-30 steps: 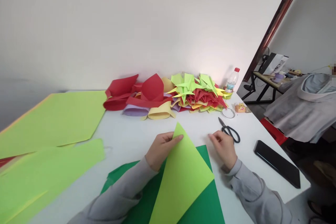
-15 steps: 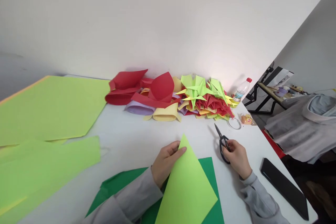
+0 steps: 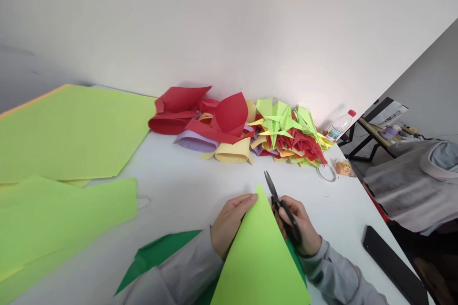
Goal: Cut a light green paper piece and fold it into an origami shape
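Note:
My left hand [image 3: 232,219] pinches the upper left edge of a folded light-green sheet of paper [image 3: 263,257], near its pointed tip. Just right of that tip, my right hand [image 3: 298,226] is closed around the black handles of a pair of scissors [image 3: 274,188]. Their blades point up and away from me and look almost closed, beside the paper's right edge. Under the light-green piece lies dark green paper [image 3: 161,250], mostly covered by it and by my left sleeve.
Large light-green sheets [image 3: 78,138] spread over the table's left side. Along the wall sit rolled red paper pieces [image 3: 229,114] and a pile of folded paper shapes [image 3: 286,133]. A bottle [image 3: 339,126], a tape ring [image 3: 326,172], a wrapped snack [image 3: 343,167] and a black phone [image 3: 393,264] are at right.
My right hand took the scissors from the table and brought them left, beside the light-green paper. My left hand keeps its pinch near the tip. The view has tilted.

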Motion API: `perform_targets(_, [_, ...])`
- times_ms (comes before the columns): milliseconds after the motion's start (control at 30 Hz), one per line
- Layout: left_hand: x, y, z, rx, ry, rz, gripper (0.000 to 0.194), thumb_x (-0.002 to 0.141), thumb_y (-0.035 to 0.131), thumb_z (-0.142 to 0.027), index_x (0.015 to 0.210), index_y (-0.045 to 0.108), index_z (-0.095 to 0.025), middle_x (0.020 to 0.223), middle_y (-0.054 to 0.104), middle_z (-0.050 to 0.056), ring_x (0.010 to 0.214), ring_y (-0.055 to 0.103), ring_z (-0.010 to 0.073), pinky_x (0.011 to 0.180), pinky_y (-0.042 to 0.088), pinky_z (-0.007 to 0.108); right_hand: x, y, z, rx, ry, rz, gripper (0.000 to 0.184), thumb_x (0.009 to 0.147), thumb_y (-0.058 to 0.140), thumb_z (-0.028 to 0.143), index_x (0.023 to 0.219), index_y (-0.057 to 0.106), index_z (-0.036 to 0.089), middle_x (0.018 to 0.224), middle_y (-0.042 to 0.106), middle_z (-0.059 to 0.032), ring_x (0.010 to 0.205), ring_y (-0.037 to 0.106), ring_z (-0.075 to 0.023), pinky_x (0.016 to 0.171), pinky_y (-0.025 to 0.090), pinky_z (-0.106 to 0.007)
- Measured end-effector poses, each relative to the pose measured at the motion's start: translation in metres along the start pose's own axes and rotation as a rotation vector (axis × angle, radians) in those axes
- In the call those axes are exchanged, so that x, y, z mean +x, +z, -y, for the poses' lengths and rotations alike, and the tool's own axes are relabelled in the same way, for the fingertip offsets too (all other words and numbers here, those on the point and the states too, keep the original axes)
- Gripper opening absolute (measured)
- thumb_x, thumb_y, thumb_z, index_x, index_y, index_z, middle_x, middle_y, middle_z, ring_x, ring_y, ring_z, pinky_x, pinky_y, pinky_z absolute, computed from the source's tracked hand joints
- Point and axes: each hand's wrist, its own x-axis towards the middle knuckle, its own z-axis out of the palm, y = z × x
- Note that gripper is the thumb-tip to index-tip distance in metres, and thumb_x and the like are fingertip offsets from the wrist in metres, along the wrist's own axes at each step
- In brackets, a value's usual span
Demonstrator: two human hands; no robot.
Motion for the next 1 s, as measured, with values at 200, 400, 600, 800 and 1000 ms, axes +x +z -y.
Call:
perform_targets(200, [-0.002, 0.001, 0.001, 0.002, 0.004, 0.035, 0.038, 0.05, 0.077, -0.052, 0.058, 0.065, -0.017, 0.045, 0.054, -0.003, 0.041, 0.043, 0.0119, 0.043, 0.035, 0.025, -0.013, 0.009, 0.006, 0.039, 0.06, -0.039, 0.033, 0.079, 0.065, 0.049, 0.081, 0.055, 0.018, 0.048, 0.049, 0.0059, 0.037, 0.036, -0.0062, 0.037, 0.023, -0.02])
perform_targets(400, [-0.006, 0.002, 0.011, 0.075, 0.032, 0.091, 0.044, 0.054, 0.075, -0.058, 0.054, 0.064, -0.016, 0.047, 0.056, -0.002, 0.043, 0.045, 0.0113, 0.044, 0.035, 0.024, -0.02, 0.02, 0.004, 0.116, 0.09, -0.201, 0.032, 0.074, 0.069, 0.049, 0.069, 0.059, 0.018, 0.054, 0.047, 0.0036, 0.046, 0.038, -0.0082, 0.043, 0.03, -0.021])
perform_targets(600, [-0.004, 0.001, 0.009, 0.017, -0.036, 0.079, 0.038, 0.051, 0.079, -0.051, 0.061, 0.069, -0.016, 0.048, 0.059, 0.0, 0.043, 0.05, 0.0141, 0.045, 0.04, 0.026, -0.017, 0.016, -0.006, 0.15, 0.107, -0.079, 0.038, 0.077, 0.061, 0.056, 0.084, 0.061, 0.019, 0.045, 0.049, 0.0035, 0.033, 0.036, -0.009, 0.032, 0.024, -0.022])
perform_targets(800, [-0.003, 0.002, 0.008, 0.03, -0.046, 0.104, 0.04, 0.053, 0.077, -0.052, 0.064, 0.069, -0.015, 0.05, 0.062, 0.001, 0.045, 0.056, 0.0176, 0.046, 0.043, 0.028, -0.014, 0.012, -0.015, 0.187, 0.076, -0.017, 0.035, 0.08, 0.062, 0.051, 0.082, 0.059, 0.016, 0.045, 0.053, 0.0033, 0.03, 0.038, -0.007, 0.032, 0.022, -0.02])
perform_targets(1000, [-0.003, 0.003, 0.006, 0.03, -0.061, 0.11, 0.042, 0.051, 0.077, -0.054, 0.062, 0.067, -0.014, 0.048, 0.062, 0.0, 0.044, 0.056, 0.0167, 0.047, 0.043, 0.027, -0.013, 0.01, -0.018, 0.188, 0.084, -0.029, 0.037, 0.078, 0.064, 0.051, 0.081, 0.059, 0.015, 0.046, 0.054, 0.0034, 0.032, 0.038, -0.0065, 0.033, 0.023, -0.019])
